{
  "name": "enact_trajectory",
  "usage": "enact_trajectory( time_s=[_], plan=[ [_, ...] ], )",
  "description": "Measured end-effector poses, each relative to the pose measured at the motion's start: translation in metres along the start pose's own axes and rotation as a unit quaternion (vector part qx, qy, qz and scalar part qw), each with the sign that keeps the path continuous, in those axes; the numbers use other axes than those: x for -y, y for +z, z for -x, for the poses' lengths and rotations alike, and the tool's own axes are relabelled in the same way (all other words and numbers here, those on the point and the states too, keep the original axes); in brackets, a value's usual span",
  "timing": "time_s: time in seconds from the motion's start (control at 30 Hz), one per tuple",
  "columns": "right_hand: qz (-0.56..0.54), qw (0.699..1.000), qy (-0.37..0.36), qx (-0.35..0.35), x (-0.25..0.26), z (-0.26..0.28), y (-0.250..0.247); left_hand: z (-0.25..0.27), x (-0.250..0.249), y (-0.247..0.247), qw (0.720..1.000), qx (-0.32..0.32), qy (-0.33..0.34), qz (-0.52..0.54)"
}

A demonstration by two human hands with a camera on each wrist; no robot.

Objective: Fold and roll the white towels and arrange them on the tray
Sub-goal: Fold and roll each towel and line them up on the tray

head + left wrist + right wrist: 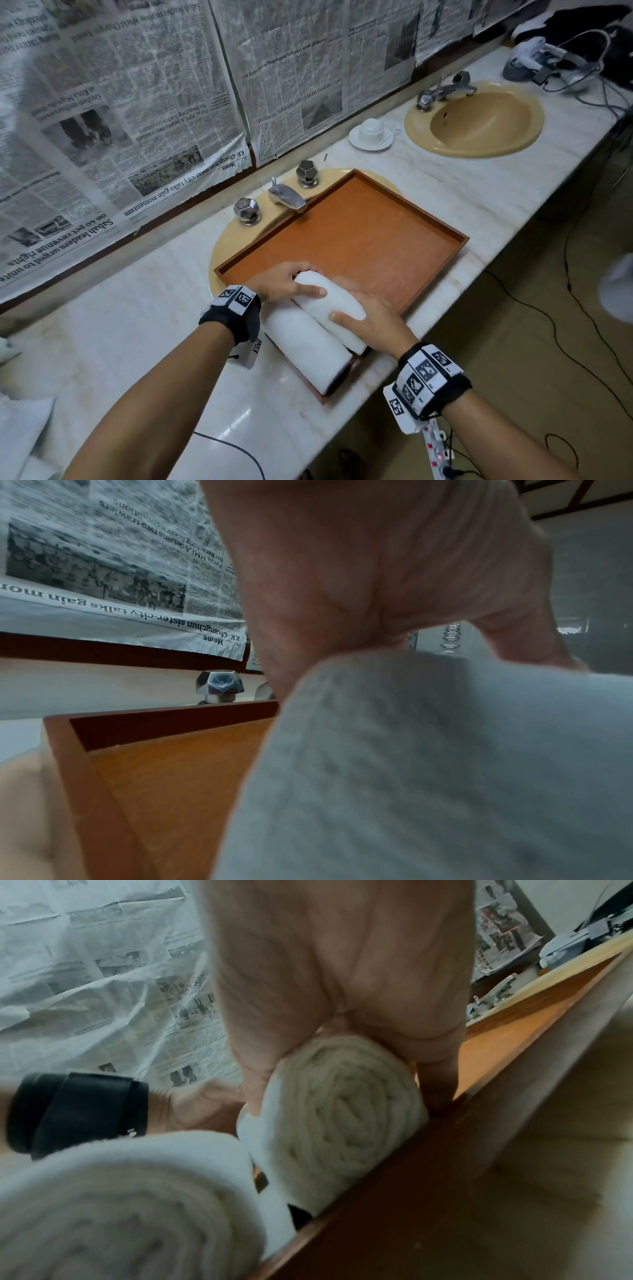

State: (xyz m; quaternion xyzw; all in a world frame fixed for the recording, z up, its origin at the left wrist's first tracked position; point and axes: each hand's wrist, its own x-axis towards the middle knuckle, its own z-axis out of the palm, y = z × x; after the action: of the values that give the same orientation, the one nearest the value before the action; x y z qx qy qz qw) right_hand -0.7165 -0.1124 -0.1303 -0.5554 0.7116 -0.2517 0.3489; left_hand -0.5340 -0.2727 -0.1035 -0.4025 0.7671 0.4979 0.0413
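Two hands, left hand and right hand, clasp opposite ends of one rolled towel, its length running near-to-far beside another roll on the tray.

towels: fluffy cloth | tray: matt wood | taps: shiny metal

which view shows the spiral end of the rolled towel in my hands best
The right wrist view: the held towel's coiled end faces the camera, gripped by the right hand. The head view shows only its side from above, both hands on it. The left wrist view shows just blurred towel surface.
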Motion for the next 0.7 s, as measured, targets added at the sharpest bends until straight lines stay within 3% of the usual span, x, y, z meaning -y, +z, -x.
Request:
enact_trajectory(
  time_s=[0.33,0.7],
  plan=[
    [0.031,0.999,0.032,0.000,-0.002,0.003,0.005,0.005,0.005,0.005,1.000,-0.023,-0.005,0.010],
    [-0.003,0.998,0.061,-0.007,-0.001,0.001,-0.002,0.000,0.004,0.014,0.994,-0.086,-0.026,-0.064]
  ],
)
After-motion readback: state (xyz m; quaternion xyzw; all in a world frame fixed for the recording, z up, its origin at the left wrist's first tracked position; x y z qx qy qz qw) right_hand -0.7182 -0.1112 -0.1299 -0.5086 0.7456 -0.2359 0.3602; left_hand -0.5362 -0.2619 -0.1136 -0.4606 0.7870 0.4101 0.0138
